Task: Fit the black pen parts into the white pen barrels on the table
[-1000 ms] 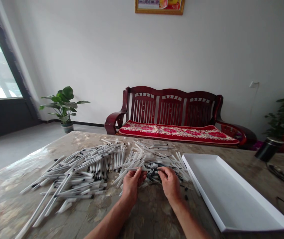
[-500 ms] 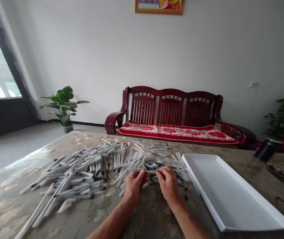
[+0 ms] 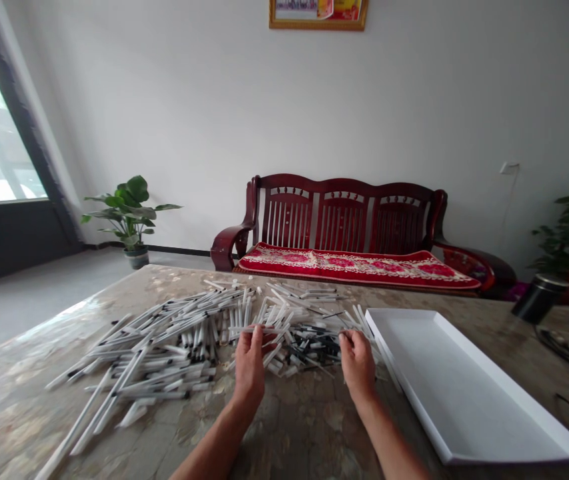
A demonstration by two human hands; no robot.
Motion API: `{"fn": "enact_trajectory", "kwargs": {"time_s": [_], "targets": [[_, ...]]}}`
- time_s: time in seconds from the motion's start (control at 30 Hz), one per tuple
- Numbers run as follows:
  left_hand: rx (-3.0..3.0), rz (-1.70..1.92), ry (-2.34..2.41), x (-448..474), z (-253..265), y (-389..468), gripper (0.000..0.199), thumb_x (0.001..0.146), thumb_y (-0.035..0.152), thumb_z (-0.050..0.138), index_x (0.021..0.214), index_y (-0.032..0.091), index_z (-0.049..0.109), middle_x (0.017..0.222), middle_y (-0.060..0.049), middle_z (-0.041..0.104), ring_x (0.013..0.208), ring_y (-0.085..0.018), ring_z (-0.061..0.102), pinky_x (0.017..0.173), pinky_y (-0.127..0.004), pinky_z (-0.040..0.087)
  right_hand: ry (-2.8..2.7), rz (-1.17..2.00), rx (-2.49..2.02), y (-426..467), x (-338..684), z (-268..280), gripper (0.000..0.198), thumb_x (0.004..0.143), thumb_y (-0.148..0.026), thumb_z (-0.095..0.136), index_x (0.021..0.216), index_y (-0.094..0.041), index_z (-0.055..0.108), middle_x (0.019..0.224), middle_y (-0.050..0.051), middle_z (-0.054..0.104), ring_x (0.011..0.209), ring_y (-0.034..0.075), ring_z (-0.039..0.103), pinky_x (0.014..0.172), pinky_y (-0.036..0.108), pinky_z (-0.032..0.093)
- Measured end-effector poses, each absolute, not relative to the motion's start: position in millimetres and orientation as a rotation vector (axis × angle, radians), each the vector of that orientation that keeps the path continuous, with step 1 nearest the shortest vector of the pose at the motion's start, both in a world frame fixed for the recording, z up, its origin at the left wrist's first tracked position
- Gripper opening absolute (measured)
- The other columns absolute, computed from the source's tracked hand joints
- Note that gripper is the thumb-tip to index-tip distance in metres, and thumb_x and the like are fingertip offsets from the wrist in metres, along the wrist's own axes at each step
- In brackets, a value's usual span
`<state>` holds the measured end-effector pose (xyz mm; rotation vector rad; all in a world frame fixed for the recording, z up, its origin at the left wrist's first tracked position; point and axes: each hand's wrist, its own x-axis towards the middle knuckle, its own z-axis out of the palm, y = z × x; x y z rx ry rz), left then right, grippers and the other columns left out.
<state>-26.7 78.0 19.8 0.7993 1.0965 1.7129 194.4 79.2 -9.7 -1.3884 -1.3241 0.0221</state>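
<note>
My left hand (image 3: 250, 363) pinches a thin white pen barrel (image 3: 270, 331) between thumb and fingers, lying roughly level above the pile. Further right, my right hand (image 3: 358, 360) is closed, its fingertips pressed together on something small and dark that I cannot make out. Between the hands lies a heap of small black pen parts (image 3: 314, 343). Loose white barrels (image 3: 277, 310) are scattered behind my left hand. A large pile of white pens with black ends (image 3: 164, 333) spreads over the table to the left.
A shallow white box tray (image 3: 474, 387) lies on the patterned table (image 3: 284, 440) at the right. Beyond it are a black canister (image 3: 539, 298) and a dark cable (image 3: 562, 350). A red wooden bench (image 3: 342, 220) stands behind the table, with a potted plant (image 3: 132, 210) at left.
My hands were close together on one white barrel and have moved apart. My left hand went left with the barrel; my right hand moved right, uncovering more of the black parts.
</note>
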Motion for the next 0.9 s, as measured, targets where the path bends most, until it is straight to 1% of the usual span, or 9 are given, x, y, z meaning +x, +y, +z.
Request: {"fn": "enact_trajectory", "kwargs": {"time_s": [0.07, 0.13, 0.23, 0.3, 0.4, 0.5, 0.6, 0.77, 0.9], "targets": [[1.036, 1.794, 1.326, -42, 25, 81, 0.037, 0.087, 0.056, 0.049, 0.085, 0.020, 0.057, 0.084, -0.004, 0.069, 0.075, -0.018, 0.065, 0.068, -0.030, 0.051, -1.281, -0.018, -1.452, 81, 206, -13, 0.030, 0.087, -0.042, 0.046, 0.084, -0.019, 0.066, 0.084, 0.010, 0.068, 0.082, 0.025, 0.061, 0.075, 0.037, 0.047], [1.288, 1.711, 1.677, -56, 30, 82, 0.032, 0.094, 0.047, 0.041, 0.085, 0.021, 0.058, 0.081, -0.002, 0.067, 0.075, -0.017, 0.061, 0.069, -0.029, 0.046, -1.264, -0.081, -1.522, 81, 214, -15, 0.033, 0.087, -0.044, 0.045, 0.085, -0.018, 0.067, 0.086, 0.011, 0.069, 0.083, 0.026, 0.061, 0.076, 0.038, 0.046], [1.638, 1.379, 2.114, -68, 35, 82, 0.029, 0.097, 0.037, 0.039, 0.095, 0.022, 0.063, 0.092, -0.005, 0.069, 0.085, -0.020, 0.061, 0.071, -0.030, 0.041, -1.305, -0.168, -1.613, 79, 216, -15, 0.033, 0.088, -0.043, 0.045, 0.086, -0.019, 0.068, 0.086, 0.010, 0.070, 0.083, 0.027, 0.060, 0.077, 0.038, 0.046], [1.851, 1.142, 2.247, -71, 35, 81, 0.029, 0.097, 0.035, 0.041, 0.100, 0.021, 0.066, 0.098, -0.007, 0.069, 0.092, -0.022, 0.061, 0.074, -0.030, 0.040, -1.345, -0.206, -1.630, 78, 215, -14, 0.032, 0.088, -0.042, 0.046, 0.086, -0.019, 0.068, 0.087, 0.010, 0.071, 0.082, 0.026, 0.060, 0.076, 0.038, 0.046], [2.004, 0.903, 2.296, -71, 32, 82, 0.029, 0.096, 0.032, 0.045, 0.109, 0.023, 0.068, 0.100, -0.007, 0.070, 0.093, -0.022, 0.061, 0.078, -0.031, 0.040, -1.377, -0.262, -1.583, 76, 212, -13, 0.030, 0.089, -0.039, 0.047, 0.090, -0.018, 0.069, 0.091, 0.011, 0.071, 0.085, 0.026, 0.061, 0.079, 0.039, 0.047], [2.008, 0.842, 2.318, -74, 30, 85, 0.032, 0.094, 0.035, 0.047, 0.118, 0.025, 0.066, 0.106, -0.007, 0.070, 0.096, -0.024, 0.061, 0.080, -0.031, 0.041, -1.401, -0.307, -1.527, 76, 210, -12, 0.026, 0.089, -0.033, 0.047, 0.094, -0.018, 0.068, 0.095, 0.011, 0.070, 0.089, 0.026, 0.061, 0.082, 0.039, 0.047], [1.949, 0.824, 2.404, -86, 31, 89, 0.035, 0.095, 0.037, 0.044, 0.117, 0.024, 0.067, 0.109, -0.009, 0.070, 0.097, -0.026, 0.061, 0.082, -0.034, 0.041, -1.434, -0.304, -1.469, 76, 208, -13, 0.022, 0.087, -0.026, 0.048, 0.092, -0.018, 0.067, 0.096, 0.011, 0.070, 0.090, 0.026, 0.061, 0.083, 0.039, 0.047], [1.896, 0.670, 2.513, -108, 33, 94, 0.038, 0.094, 0.030, 0.040, 0.119, 0.023, 0.068, 0.110, -0.011, 0.071, 0.100, -0.030, 0.059, 0.084, -0.037, 0.039, -1.468, -0.261, -1.422, 75, 201, -12, 0.020, 0.084, -0.020, 0.049, 0.091, -0.019, 0.068, 0.095, 0.010, 0.069, 0.092, 0.025, 0.060, 0.084, 0.040, 0.047], [1.928, 0.573, 2.479, -107, 32, 98, 0.041, 0.093, 0.039, 0.040, 0.115, 0.024, 0.072, 0.110, -0.012, 0.072, 0.104, -0.034, 0.058, 0.086, -0.042, 0.038, -1.482, -0.222, -1.409, 73, 197, -11, 0.021, 0.084, -0.018, 0.048, 0.088, -0.021, 0.069, 0.092, 0.009, 0.069, 0.091, 0.025, 0.060, 0.084, 0.040, 0.047]]}}
